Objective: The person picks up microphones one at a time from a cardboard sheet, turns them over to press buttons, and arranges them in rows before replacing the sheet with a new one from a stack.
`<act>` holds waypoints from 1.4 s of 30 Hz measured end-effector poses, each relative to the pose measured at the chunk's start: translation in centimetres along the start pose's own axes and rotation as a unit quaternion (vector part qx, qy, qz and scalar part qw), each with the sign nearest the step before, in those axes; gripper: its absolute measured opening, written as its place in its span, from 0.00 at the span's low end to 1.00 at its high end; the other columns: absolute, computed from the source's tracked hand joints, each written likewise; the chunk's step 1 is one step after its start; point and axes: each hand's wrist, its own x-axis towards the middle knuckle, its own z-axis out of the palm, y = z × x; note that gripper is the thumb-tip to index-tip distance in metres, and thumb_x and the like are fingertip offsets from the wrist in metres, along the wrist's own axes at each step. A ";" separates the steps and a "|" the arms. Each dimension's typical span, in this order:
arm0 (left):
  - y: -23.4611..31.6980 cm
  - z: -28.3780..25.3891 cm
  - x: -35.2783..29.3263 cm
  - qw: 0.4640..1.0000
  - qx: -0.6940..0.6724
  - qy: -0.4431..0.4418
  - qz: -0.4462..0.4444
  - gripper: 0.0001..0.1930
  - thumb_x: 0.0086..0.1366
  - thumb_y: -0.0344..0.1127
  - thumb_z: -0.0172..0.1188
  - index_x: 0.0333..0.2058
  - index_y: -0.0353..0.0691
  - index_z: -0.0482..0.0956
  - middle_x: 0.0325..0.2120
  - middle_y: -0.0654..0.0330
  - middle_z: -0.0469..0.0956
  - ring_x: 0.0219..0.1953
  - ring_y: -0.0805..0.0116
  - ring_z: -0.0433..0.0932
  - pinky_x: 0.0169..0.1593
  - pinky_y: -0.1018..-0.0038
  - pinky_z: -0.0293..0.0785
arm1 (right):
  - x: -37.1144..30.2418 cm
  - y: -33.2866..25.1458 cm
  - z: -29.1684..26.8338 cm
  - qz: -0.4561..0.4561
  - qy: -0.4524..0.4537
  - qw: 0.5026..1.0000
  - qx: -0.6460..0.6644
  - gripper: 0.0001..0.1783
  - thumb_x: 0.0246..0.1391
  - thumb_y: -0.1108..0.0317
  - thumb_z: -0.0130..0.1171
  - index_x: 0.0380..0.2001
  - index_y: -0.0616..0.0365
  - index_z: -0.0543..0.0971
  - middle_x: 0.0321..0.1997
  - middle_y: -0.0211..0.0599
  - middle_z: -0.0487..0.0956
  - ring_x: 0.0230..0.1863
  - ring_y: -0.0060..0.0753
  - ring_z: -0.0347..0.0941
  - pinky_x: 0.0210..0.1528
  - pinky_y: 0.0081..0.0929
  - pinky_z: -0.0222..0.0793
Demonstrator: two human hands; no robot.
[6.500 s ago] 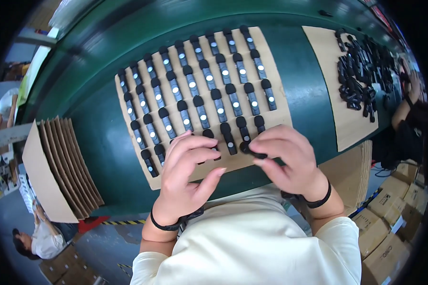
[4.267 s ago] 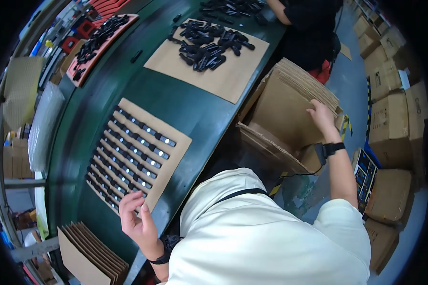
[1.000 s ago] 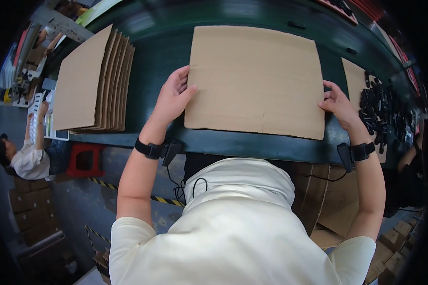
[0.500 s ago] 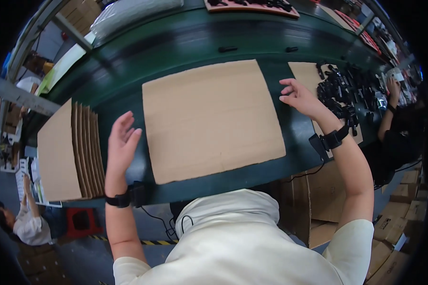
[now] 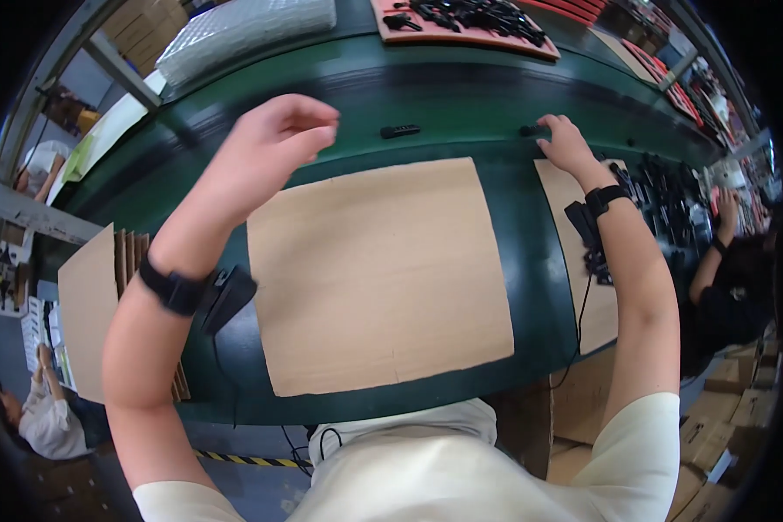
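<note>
Cardboard sheet [image 5: 383, 287] between cardboard stack [image 5: 87, 317], device pile [image 5: 665, 200]; black device [image 5: 400, 131] beyond.

A flat rectangular brown cardboard sheet [image 5: 378, 287] lies on the glossy dark-green desk [image 5: 520, 244]. The bare left hand [image 5: 289, 135] hovers around the sheet's far-left corner, fingers curled and thumb apart. The bare right hand [image 5: 567, 145] reaches farther right, its parted fingertips just beside a small black piece [image 5: 528, 131]; contact is unclear. A slim black oblong device [image 5: 400, 131] lies between the hands, beyond the sheet. A pink shallow tray [image 5: 418, 36] carries jumbled black parts.
</note>
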 end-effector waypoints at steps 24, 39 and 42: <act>-12.3 4.4 13.2 0.905 0.411 -0.057 -0.096 0.11 0.55 0.28 0.62 0.36 0.31 0.75 0.31 0.49 0.78 0.35 0.56 0.77 0.41 0.66 0.74 | -9.2 -9.2 -3.0 -0.022 -0.020 0.753 0.657 0.14 0.60 0.73 0.59 0.48 0.62 0.73 0.39 0.32 0.78 0.41 0.24 0.77 0.42 0.23 0.74; -1.9 5.3 0.4 0.998 0.027 -0.050 0.028 0.06 0.66 0.30 0.57 0.35 0.32 0.78 0.27 0.62 0.77 0.32 0.78 0.75 0.37 0.78 0.71 | -23.5 -14.6 -6.3 0.052 -0.084 0.637 0.764 0.17 0.57 0.79 0.57 0.50 0.60 0.74 0.40 0.35 0.76 0.31 0.22 0.69 0.33 0.20 0.65; 0.3 6.1 -8.4 0.996 -0.070 -0.039 0.048 0.05 0.62 0.27 0.61 0.36 0.32 0.78 0.29 0.60 0.79 0.33 0.74 0.76 0.39 0.75 0.73 | -24.0 -18.2 -7.2 -0.039 -0.080 0.722 0.686 0.21 0.53 0.81 0.61 0.50 0.60 0.74 0.39 0.34 0.76 0.30 0.22 0.68 0.31 0.18 0.63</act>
